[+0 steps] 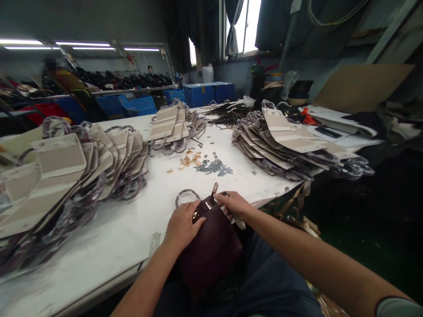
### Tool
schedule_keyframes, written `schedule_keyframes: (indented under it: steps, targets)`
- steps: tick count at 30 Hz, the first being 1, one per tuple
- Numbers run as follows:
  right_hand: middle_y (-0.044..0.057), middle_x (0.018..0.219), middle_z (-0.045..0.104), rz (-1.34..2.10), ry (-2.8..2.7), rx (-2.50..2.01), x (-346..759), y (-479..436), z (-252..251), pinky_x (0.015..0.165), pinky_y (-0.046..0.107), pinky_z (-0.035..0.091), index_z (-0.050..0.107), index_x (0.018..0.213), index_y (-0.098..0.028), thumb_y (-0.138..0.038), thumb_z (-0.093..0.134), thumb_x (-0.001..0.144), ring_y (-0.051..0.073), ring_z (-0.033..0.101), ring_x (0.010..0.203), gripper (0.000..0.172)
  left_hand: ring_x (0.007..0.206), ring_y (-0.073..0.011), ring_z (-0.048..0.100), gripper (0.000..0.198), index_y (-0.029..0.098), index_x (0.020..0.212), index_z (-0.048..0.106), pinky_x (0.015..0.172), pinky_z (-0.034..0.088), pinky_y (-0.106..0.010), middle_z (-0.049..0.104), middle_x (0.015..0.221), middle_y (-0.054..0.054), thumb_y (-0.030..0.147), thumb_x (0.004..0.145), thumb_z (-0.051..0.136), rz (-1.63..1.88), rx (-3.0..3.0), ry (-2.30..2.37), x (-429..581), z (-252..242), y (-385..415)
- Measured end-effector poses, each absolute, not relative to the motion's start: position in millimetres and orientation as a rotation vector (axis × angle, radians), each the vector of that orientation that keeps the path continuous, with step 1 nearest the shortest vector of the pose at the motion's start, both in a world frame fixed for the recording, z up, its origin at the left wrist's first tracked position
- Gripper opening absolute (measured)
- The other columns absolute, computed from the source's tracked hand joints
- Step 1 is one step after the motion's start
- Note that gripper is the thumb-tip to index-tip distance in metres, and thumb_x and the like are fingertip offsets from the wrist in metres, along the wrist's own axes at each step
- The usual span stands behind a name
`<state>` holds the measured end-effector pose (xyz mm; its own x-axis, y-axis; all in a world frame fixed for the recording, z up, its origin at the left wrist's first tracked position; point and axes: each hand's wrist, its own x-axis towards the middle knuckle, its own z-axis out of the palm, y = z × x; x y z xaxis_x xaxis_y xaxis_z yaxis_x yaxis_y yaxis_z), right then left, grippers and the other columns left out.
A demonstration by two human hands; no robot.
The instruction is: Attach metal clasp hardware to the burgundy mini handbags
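A dark burgundy handbag panel leans over my lap against the table edge, with shiny gold-coloured fittings near its top. My left hand grips the panel's upper left side, thumb in front and fingers over the top. At the upper right, my right hand pinches a short dark strap that ends in a gold metal plate. Just beyond my left hand, a round plastic-wrapped handle rises from behind the panel. My right fingertips are partly hidden.
On the white table lie loose gold fittings and small dark metal plates. Stacks of beige-backed panels with wrapped handles stand left, centre back and right. Dark straps lie behind.
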<state>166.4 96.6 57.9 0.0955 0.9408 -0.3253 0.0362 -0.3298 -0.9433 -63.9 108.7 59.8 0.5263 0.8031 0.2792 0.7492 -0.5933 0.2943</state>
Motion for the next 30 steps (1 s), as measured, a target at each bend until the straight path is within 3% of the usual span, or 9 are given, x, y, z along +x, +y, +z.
schedule_keyframes:
  steps: [4,8,12,15,18,21,26,28,30]
  targets:
    - [-0.002,0.068,0.063,0.781,-1.253,-1.58,176.0,91.2,79.2,0.057,0.025,0.044,0.071,0.084,-0.019,-0.044,0.073,0.083,0.014,0.056,0.062,0.026,0.117,-0.0293,0.061,0.037,0.025,0.126,0.07,0.106,0.049,-0.047,0.07,0.125,-0.008,0.033,0.09,0.074,0.565,2.588,1.323,-62.5,47.2,120.5]
    - [-0.001,0.078,0.074,0.902,-1.752,-1.379,157.5,68.3,93.1,0.07,0.026,0.049,0.079,0.087,-0.021,-0.031,0.068,0.086,0.017,0.066,0.074,0.015,0.117,-0.0308,0.06,0.032,0.024,0.117,0.075,0.104,0.049,-0.046,0.07,0.123,-0.008,0.035,0.087,0.078,0.551,2.571,1.301,-64.3,44.1,128.7]
    - [0.001,0.109,0.08,0.942,-1.976,-1.196,127.8,64.6,76.0,0.09,0.028,0.053,0.083,0.104,-0.026,-0.009,0.061,0.076,0.021,0.073,0.098,0.04,0.117,-0.0295,0.06,0.037,0.027,0.128,0.07,0.103,0.048,-0.044,0.07,0.127,-0.006,0.031,0.092,0.072,0.535,2.564,1.277,-66.5,43.5,130.4]
    - [0.005,0.121,0.077,0.835,-1.82,-1.287,125.9,82.1,63.8,0.101,0.031,0.053,0.079,0.118,-0.023,-0.007,0.059,0.076,0.022,0.071,0.11,0.05,0.119,-0.0306,0.059,0.053,0.022,0.141,0.06,0.105,0.047,-0.045,0.069,0.131,-0.008,0.031,0.09,0.073,0.542,2.526,1.32,-66.6,43.5,129.1]
    - [0.009,0.128,0.074,0.733,-1.759,-1.46,140.1,101.2,63.2,0.108,0.035,0.049,0.077,0.123,-0.019,-0.008,0.062,0.076,0.025,0.068,0.119,0.05,0.122,-0.0319,0.057,0.06,0.018,0.139,0.059,0.108,0.045,-0.046,0.069,0.131,-0.01,0.034,0.085,0.079,0.519,2.5,1.361,-65.5,45.5,127.7]
    - [0.008,0.119,0.077,0.752,-1.687,-1.577,153.9,110.9,68.9,0.102,0.034,0.051,0.079,0.114,-0.019,-0.012,0.067,0.079,0.024,0.07,0.111,0.038,0.123,-0.0314,0.057,0.055,0.02,0.134,0.062,0.109,0.043,-0.044,0.068,0.131,-0.009,0.034,0.084,0.079,0.469,2.475,1.367,-62.9,50.7,128.3]
    - [-0.001,0.075,0.074,1.101,-1.512,-1.563,158.1,112.5,77.2,0.062,0.024,0.05,0.079,0.098,-0.02,-0.025,0.07,0.083,0.014,0.064,0.064,0.018,0.118,-0.0342,0.059,0.064,0.017,0.129,0.059,0.101,0.046,-0.043,0.069,0.123,-0.012,0.035,0.073,0.083,0.302,2.317,1.496,-52.7,65.2,138.9]
    - [-0.002,0.072,0.072,1.134,-1.564,-1.584,157.9,113.0,78.2,0.058,0.023,0.046,0.08,0.097,-0.02,-0.026,0.07,0.083,0.013,0.062,0.06,0.018,0.116,-0.035,0.06,0.064,0.017,0.123,0.058,0.096,0.047,-0.042,0.068,0.12,-0.013,0.036,0.068,0.085,0.252,2.254,1.526,-48.5,71.2,144.4]
    - [-0.001,0.078,0.076,1.009,-1.709,-1.662,158.3,113.8,78.1,0.063,0.023,0.046,0.081,0.093,-0.021,-0.026,0.072,0.08,0.015,0.066,0.069,0.016,0.111,-0.0353,0.062,0.064,0.018,0.117,0.056,0.09,0.047,-0.041,0.067,0.117,-0.014,0.036,0.063,0.086,0.222,2.214,1.542,-45.4,75.6,148.3]
